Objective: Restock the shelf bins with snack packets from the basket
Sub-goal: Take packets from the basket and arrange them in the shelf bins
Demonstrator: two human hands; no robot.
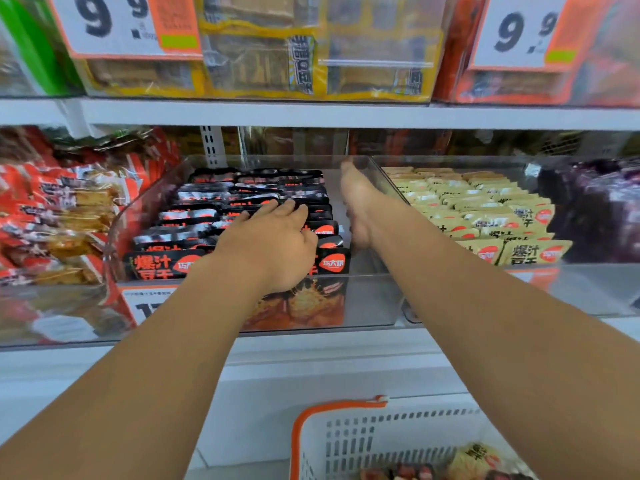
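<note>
Snack packets (pixel 242 216), black with orange print, stand in rows inside a clear shelf bin (pixel 363 299) at the centre of the lower shelf. The rows fill the left and middle of the bin; a strip along its right wall is bare. The left hand (pixel 273 244) lies palm down on top of the front rows, fingers slightly bent and resting on the packet tops; whether it grips any packet cannot be told, since the palm hides what lies under it. The right hand (pixel 356 206) is set edge-on in the bare strip, fingers straight and pressed together, pointing toward the back of the bin. Its fingertips are blurred and seen partly through the clear wall.

The basket (pixel 346 441), white with an orange rim, sits at the lower edge of the view and is cut off by the frame. A few packets show in it, too cropped to identify.

To the right, a second bin holds cream packets (pixel 485 209) in rows. To the left lie red bags (pixel 62 209), loosely heaped. The upper shelf carries yellow-wrapped packs (pixel 263 57) and two price cards (pixel 519 29), all blurred; the small print is unreadable.
</note>
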